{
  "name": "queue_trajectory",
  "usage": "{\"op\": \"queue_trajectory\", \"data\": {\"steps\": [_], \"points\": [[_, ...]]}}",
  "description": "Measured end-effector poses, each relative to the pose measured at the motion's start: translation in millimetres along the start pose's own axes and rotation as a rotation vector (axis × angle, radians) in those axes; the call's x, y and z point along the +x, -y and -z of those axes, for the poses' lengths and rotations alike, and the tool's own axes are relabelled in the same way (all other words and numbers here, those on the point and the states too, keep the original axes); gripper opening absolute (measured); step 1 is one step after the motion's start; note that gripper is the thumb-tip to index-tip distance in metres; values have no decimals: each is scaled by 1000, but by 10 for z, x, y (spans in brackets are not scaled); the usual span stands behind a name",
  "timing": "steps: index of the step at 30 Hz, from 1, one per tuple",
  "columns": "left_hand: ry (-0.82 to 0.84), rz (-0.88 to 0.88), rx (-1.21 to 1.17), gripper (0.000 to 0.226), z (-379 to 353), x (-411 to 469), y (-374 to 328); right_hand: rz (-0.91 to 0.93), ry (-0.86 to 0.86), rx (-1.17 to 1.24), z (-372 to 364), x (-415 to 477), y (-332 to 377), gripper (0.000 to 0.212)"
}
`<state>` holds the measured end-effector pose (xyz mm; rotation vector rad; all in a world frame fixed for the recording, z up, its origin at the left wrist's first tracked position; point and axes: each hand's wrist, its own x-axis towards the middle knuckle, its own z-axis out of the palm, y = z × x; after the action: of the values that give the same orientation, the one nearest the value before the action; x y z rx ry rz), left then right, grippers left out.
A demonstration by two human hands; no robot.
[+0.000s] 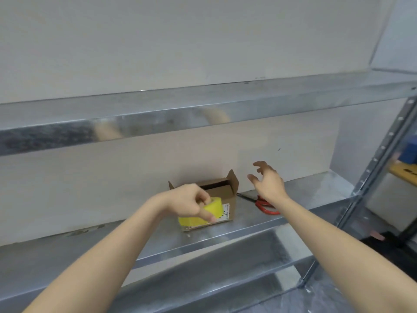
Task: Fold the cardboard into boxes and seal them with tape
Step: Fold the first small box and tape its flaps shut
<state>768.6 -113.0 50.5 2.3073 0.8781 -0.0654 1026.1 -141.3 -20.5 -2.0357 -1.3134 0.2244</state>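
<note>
A small brown cardboard box (228, 190) stands on the metal shelf (304, 199), its top flaps up and open. My left hand (191, 204) grips a yellow tape roll (213, 207) in front of the box, with a strip of yellow tape (190, 221) running down across the box's front face. My right hand (268, 184) hovers to the right of the box with fingers spread, holding nothing. Just under that hand lie red-handled scissors (265, 205) on the shelf.
A higher metal shelf (203, 114) juts out above the work area. Lower shelves (214, 267) step out beneath. An upright post (379, 152) stands at the right, with a blue object (409, 152) on another rack beyond it.
</note>
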Motion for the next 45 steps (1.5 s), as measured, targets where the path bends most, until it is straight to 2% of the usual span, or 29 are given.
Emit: {"op": "queue_trajectory", "data": {"steps": [2,6,8,10,12,16,20,25,27,29,31,33,35,38,40,42,45], "points": [[-47,-45,-76,43,-47,152,-202,-25,80,-55,45,28,-193,40],[-160,-57,-216,29,-276,599,-574,-40,378,-256,74,123,-694,45],[-220,-49,-232,32,-441,838,-728,13,516,-276,66,139,-908,45],[-274,-15,-241,36,-608,1064,-837,105,611,-314,47,183,-1120,36],[-321,21,-214,37,-772,1252,-892,194,653,-357,45,256,-1292,34],[-388,95,-143,32,-1008,1502,-966,268,632,-339,137,398,-1452,33],[-356,168,-44,26,-1119,1785,-1025,306,640,-434,359,570,-1643,51],[-292,256,106,27,-1356,2231,-1132,144,637,-524,742,848,-2111,58],[-286,281,162,21,-1476,2385,-1198,96,642,-423,829,897,-2285,49],[-271,319,214,15,-1568,2510,-1255,69,617,-322,874,949,-2467,52],[-259,358,260,20,-1638,2625,-1263,48,611,-329,901,1001,-2592,53],[-261,384,306,30,-1692,2723,-1246,-30,612,-412,924,1050,-2592,50],[-271,400,338,31,-1740,2800,-1229,-80,593,-555,918,1082,-2562,58],[-245,413,309,36,-1766,2894,-1214,52,475,-520,900,1110,-2379,52],[-255,391,248,53,-1723,2899,-1204,180,433,-428,865,1132,-2098,52],[-331,338,219,64,-1606,2823,-1186,271,412,-286,813,1119,-1702,54],[-495,275,278,64,-1276,2559,-1107,383,367,-121,666,1068,-1078,48]]}}
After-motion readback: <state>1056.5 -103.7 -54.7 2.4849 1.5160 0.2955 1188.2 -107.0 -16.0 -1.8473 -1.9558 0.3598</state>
